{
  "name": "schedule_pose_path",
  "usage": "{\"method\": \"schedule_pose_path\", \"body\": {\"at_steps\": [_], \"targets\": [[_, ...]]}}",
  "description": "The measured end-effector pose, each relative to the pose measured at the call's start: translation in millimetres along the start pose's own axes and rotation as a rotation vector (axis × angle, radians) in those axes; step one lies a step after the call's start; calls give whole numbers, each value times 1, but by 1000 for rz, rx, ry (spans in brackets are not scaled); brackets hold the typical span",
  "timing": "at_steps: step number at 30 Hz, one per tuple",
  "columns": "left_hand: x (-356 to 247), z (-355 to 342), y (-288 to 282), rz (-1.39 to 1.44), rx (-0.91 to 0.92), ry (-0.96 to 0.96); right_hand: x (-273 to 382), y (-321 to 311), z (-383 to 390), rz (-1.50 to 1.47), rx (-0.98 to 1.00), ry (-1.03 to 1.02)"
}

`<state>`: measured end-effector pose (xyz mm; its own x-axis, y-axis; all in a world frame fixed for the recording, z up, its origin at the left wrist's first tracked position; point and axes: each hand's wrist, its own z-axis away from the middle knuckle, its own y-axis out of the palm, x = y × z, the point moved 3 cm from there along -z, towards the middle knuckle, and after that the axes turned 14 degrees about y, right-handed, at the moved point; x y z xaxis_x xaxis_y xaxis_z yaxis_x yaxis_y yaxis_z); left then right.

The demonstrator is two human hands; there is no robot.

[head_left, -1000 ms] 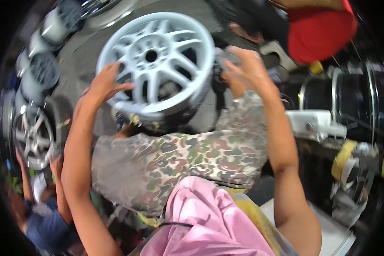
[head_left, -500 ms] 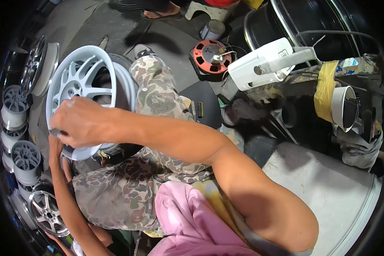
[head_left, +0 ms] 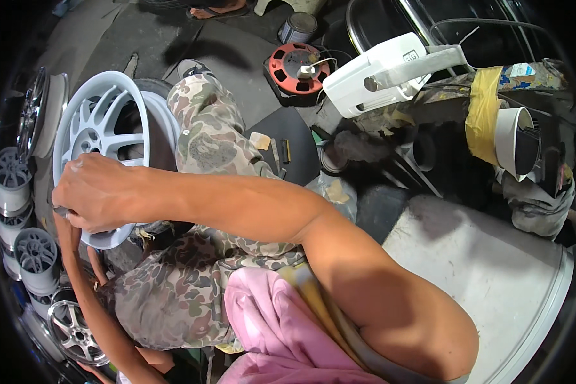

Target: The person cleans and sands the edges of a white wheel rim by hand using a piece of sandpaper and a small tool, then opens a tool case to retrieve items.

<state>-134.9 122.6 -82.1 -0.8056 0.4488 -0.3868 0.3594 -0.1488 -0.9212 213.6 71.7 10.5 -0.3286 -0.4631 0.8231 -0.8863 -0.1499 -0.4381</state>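
Observation:
A pale grey-white multi-spoke wheel rim stands tilted at the left, by my bent knee in camouflage trousers. My right arm reaches across to it, and my right hand lies over its lower left part. The fingers curl closed; a small dark grey bit shows at them, and whatever else they hold is hidden. From below comes my left forearm; my left hand is at the rim's lower left edge, its fingers hidden behind the right hand.
More wheel rims are stacked along the left. A red cable reel, a tin can and a white plastic housing with a handle are ahead. Yellow tape and a white curved panel are at the right. A person's sandalled foot shows at the top.
The whole view has shifted, so most things sit further left in it. My right hand has moved slightly down against the rim, staying at its lower left part.

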Motion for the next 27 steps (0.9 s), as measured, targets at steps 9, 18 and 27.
{"method": "schedule_pose_path", "body": {"at_steps": [9,18,27], "targets": [[-209,8,38,-71,567,-233,-1,-7,5,2,-62,-18],[-221,24,43,-367,527,-24,-30,-95,82,-389,-472,197],[-278,3,33,-221,413,83,-245,-94,321,15,-679,1199]]}}
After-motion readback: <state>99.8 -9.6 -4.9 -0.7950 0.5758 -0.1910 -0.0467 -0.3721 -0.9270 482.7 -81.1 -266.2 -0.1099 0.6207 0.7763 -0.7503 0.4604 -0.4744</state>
